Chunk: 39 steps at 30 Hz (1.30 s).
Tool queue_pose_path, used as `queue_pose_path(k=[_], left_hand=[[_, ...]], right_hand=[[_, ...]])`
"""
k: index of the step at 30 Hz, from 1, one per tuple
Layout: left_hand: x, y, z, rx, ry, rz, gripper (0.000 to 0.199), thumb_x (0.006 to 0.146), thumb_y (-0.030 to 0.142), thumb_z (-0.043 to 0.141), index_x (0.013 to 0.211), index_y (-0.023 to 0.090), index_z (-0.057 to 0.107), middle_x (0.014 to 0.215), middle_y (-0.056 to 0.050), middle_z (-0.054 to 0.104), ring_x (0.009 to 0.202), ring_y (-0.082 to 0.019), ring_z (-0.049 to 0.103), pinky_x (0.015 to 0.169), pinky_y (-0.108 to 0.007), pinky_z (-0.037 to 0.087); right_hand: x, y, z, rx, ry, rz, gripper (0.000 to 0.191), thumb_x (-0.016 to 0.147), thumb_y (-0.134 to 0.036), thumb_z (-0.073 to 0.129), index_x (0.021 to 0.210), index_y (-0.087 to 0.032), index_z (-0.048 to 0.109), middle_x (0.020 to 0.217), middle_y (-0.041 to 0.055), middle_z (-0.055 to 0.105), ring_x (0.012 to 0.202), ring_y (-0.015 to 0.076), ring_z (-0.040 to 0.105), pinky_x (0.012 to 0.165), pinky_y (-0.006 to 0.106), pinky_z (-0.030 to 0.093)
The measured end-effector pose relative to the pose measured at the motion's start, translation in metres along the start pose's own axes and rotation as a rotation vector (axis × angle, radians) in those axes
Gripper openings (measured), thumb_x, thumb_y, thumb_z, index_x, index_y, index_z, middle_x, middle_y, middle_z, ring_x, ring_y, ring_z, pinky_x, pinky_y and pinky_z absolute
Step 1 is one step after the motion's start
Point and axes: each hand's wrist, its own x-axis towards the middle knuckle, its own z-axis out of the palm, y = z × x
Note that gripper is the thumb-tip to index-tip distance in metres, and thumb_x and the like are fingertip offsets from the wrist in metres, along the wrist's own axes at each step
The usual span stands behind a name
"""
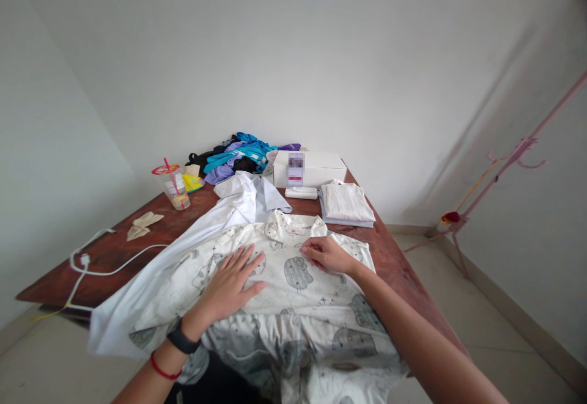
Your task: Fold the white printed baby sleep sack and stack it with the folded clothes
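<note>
A white collared shirt [275,269] with grey cartoon cat heads is spread over the near part of the table, its collar pointing away from me. Fabric with the same print hangs over the near edge. My left hand [236,285] lies open and flat on the left half of the shirt, fingers spread. On the right half, below the collar, my right hand [331,255] rests with curled, closed fingers; whether they pinch a bit of cloth is hidden. A plain white garment [197,233] lies partly under the shirt's left side.
Folded clothes [347,202] sit at the table's right edge, near a white box [316,167]. Behind is a heap of coloured clothes [243,156]. At left are a plastic cup [174,187] with a straw, beige cloth [144,224] and a white cable [110,272]. A pink stand [495,175] is right.
</note>
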Motion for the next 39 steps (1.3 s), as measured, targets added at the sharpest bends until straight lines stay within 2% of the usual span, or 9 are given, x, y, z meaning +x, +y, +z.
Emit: queue_pose_path(k=[12, 24, 34, 37, 39], left_hand=[[0.0, 0.004, -0.006, -0.027, -0.06, -0.042, 0.067, 0.101, 0.063, 0.041, 0.159, 0.031, 0.035, 0.167, -0.008, 0.027, 0.152, -0.034, 0.03, 0.121, -0.054, 0.029], [0.0, 0.006, -0.007, -0.054, -0.057, -0.063, 0.067, 0.1, 0.064, 0.042, 0.159, 0.032, 0.036, 0.167, -0.008, 0.027, 0.153, -0.034, 0.028, 0.122, -0.053, 0.027], [0.002, -0.006, 0.012, -0.039, 0.043, -0.09, 0.062, 0.102, 0.06, 0.044, 0.158, 0.036, 0.037, 0.165, -0.005, 0.032, 0.152, -0.037, 0.03, 0.12, -0.058, 0.03], [0.002, -0.008, 0.008, -0.056, 0.028, -0.054, 0.064, 0.1, 0.06, 0.047, 0.158, 0.035, 0.037, 0.165, -0.006, 0.033, 0.151, -0.036, 0.032, 0.12, -0.056, 0.032], [0.0, -0.006, -0.001, -0.095, 0.032, -0.039, 0.06, 0.101, 0.057, 0.049, 0.155, 0.032, 0.044, 0.164, -0.007, 0.036, 0.15, -0.034, 0.035, 0.12, -0.054, 0.035]], right_hand=[[0.002, 0.003, 0.003, 0.008, -0.001, 0.01, 0.037, 0.092, -0.053, 0.06, 0.089, -0.017, 0.067, 0.059, -0.0026, 0.057, 0.045, 0.0104, 0.046, 0.044, 0.023, 0.036], [0.001, 0.004, 0.002, -0.027, -0.016, 0.021, 0.038, 0.092, -0.056, 0.06, 0.087, -0.018, 0.066, 0.062, -0.002, 0.058, 0.047, 0.0107, 0.048, 0.045, 0.022, 0.037], [-0.001, 0.0, 0.001, -0.037, -0.031, 0.021, 0.04, 0.091, -0.058, 0.059, 0.087, -0.019, 0.065, 0.064, -0.0017, 0.058, 0.049, 0.0108, 0.049, 0.046, 0.022, 0.038], [-0.001, 0.002, 0.001, -0.053, -0.034, 0.021, 0.041, 0.091, -0.059, 0.06, 0.087, -0.019, 0.065, 0.064, -0.0016, 0.058, 0.05, 0.0112, 0.05, 0.047, 0.023, 0.039], [-0.001, 0.002, 0.001, -0.065, -0.033, 0.017, 0.041, 0.092, -0.059, 0.059, 0.087, -0.019, 0.065, 0.064, -0.0015, 0.059, 0.05, 0.0112, 0.05, 0.048, 0.023, 0.039]])
